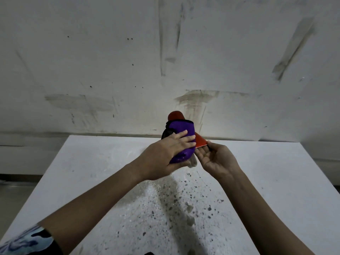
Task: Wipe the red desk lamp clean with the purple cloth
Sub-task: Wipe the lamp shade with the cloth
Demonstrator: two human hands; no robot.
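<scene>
— Where is our red lamp [200, 141]?
— At the far side of the white worktop [257, 181], between our hands.
— What do they do?
— Our left hand [161, 157] presses the purple cloth [181, 131] flat on its shade. Our right hand [217, 160] pinches the shade's rim.

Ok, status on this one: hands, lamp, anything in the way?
Left hand pressing purple cloth on lamp shade. Right hand steadying shade rim. Nothing blocking on table.
</scene>
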